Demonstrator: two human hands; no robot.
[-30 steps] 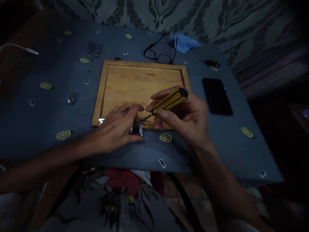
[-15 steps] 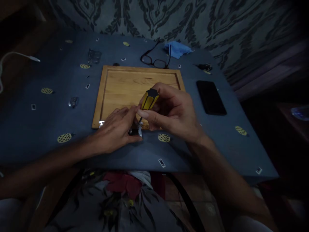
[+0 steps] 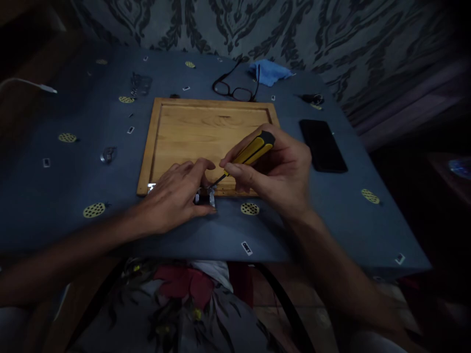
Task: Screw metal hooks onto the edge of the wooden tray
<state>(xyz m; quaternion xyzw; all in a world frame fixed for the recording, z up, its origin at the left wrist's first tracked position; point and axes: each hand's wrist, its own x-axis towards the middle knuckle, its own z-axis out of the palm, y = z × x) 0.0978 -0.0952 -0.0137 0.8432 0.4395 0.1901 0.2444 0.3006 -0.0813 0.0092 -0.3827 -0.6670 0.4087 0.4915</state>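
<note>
My right hand (image 3: pixel 279 171) is closed round a screwdriver (image 3: pixel 250 152) with a yellow and black handle, its thin shaft slanting down and left. The tip meets a small shiny metal part (image 3: pixel 206 197) at the near edge of a wooden board (image 3: pixel 206 130). My left hand (image 3: pixel 176 196) lies over that part, thumb and fingers pinching it against the blue table cover (image 3: pixel 66 186). Most of the part is hidden under my left fingers.
Beyond the board lie black-rimmed glasses (image 3: pixel 235 88) and a blue cloth (image 3: pixel 270 71). A dark phone (image 3: pixel 323 145) rests to the right. Small metal bits (image 3: pixel 107 155) and yellow dotted patches are scattered over the cover. A white cable (image 3: pixel 33 84) lies far left.
The screwdriver handle stood nearly upright half a second ago and now tilts back to the right, as a second ago. My left hand stays on the metal part.
</note>
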